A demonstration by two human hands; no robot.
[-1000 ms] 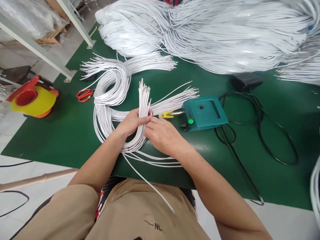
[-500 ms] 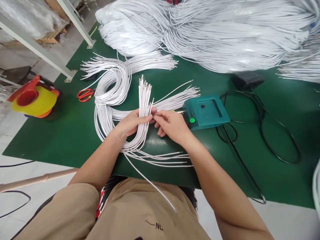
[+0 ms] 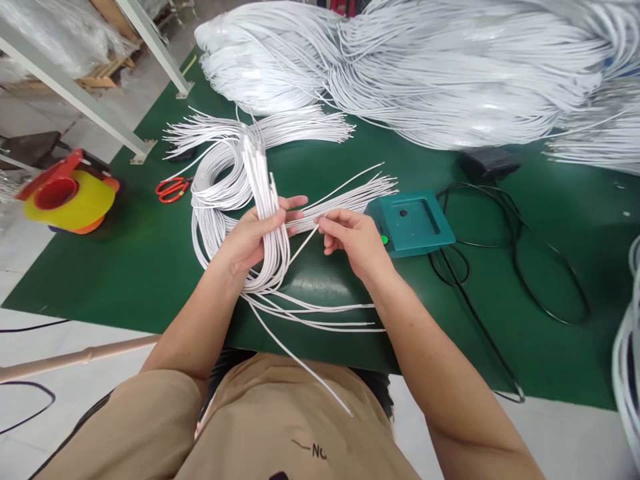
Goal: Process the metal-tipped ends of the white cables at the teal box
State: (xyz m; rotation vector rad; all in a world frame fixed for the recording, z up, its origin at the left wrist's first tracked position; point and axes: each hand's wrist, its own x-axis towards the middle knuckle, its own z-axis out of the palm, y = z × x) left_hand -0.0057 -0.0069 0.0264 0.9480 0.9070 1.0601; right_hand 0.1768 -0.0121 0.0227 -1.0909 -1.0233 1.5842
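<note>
My left hand (image 3: 260, 233) has its thumb across a bundle of white wires (image 3: 273, 243), whose ends stick up above it. The hand's other fingers lie behind the bundle, some tips stretched out to the right. My right hand (image 3: 353, 237) pinches the end of one single white wire (image 3: 303, 247) that runs away from the bundle. Beneath both hands, a coil of white wires (image 3: 210, 193) rests on the table, its loose ends fanned rightward. Close to my right hand stands a teal device (image 3: 417, 223) with a green button, partly covered by the hand.
Large heaps of white wire (image 3: 450, 73) fill the back of the green table (image 3: 125, 280). Red-handled scissors (image 3: 173, 190) lie left of the coil. A yellow and red tape dispenser (image 3: 70, 197) is at far left. Black cables (image 3: 530, 247) and a black box (image 3: 487, 163) lie right.
My left hand has tipped the bundle's upper ends to the left. My right hand has drawn one wire away from the bundle, slightly rightward, so a gap now shows between the hands.
</note>
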